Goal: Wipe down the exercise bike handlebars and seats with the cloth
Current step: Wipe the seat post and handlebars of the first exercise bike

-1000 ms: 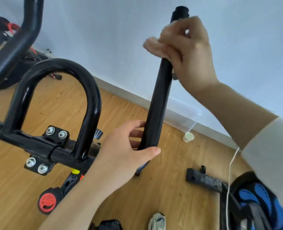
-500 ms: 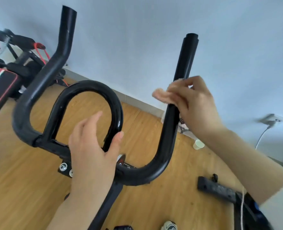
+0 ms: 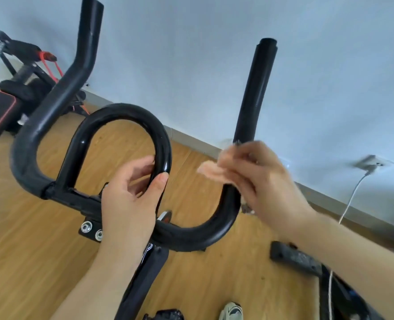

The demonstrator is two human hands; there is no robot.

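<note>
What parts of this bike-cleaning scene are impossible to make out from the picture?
- Head view: the right hand and the cloth are motion-blurred, so the grip on the cloth is unclear.
- The stretch of the right handlebar behind that hand is hidden.
- The bike's seat is out of frame.
- The shoe is cut by the bottom edge.
- The left hand covers part of the clamp.
</note>
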